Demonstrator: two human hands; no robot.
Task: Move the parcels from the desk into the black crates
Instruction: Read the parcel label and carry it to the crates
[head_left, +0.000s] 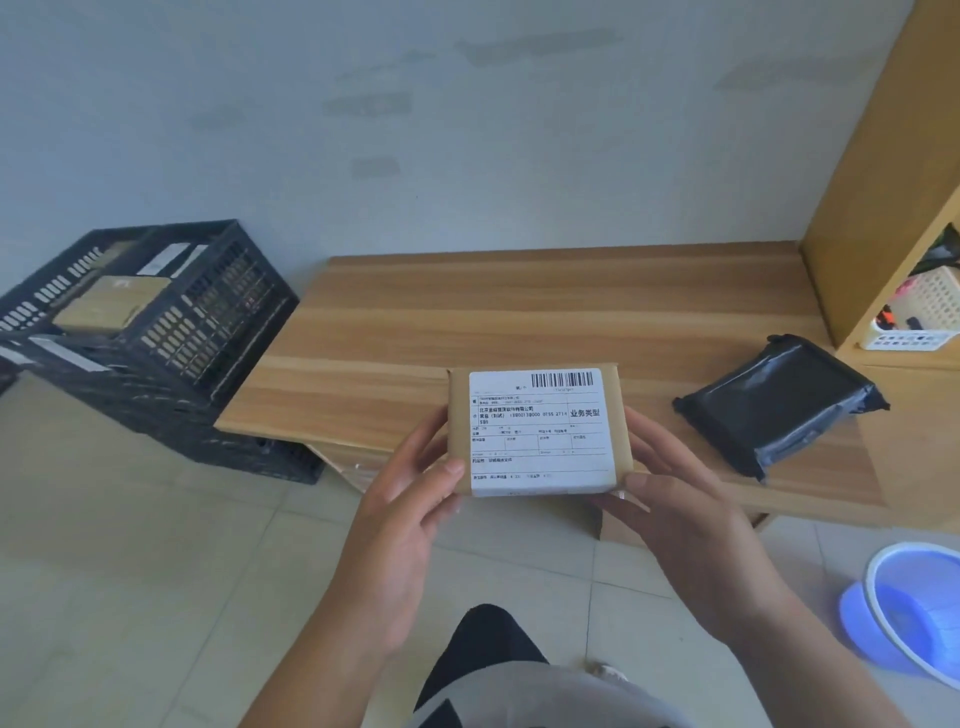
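Item: brown parcel (540, 431), held level above the desk's (519, 312) near edge, partly over the floor (156, 545). Your left hand (410, 499) gripped its left side, thumb curled onto the top; your right hand (670, 493) gripped the right side likewise, so the parcel was pinched between both. Clearance: bare desk surface lay behind the parcel up to the wall; open floor lay between you and the black crates (156, 332), which stood stacked just beside the desk's left end. A black parcel (779, 400) lay on the desk to the right, well apart from the held one. Obscured: the crates' left part was cut off by the frame edge; boxes inside the upper crate were blurred. Orientation: white label (540, 431) faced up, barcode end away from you; long axis ran from you toward the wall.
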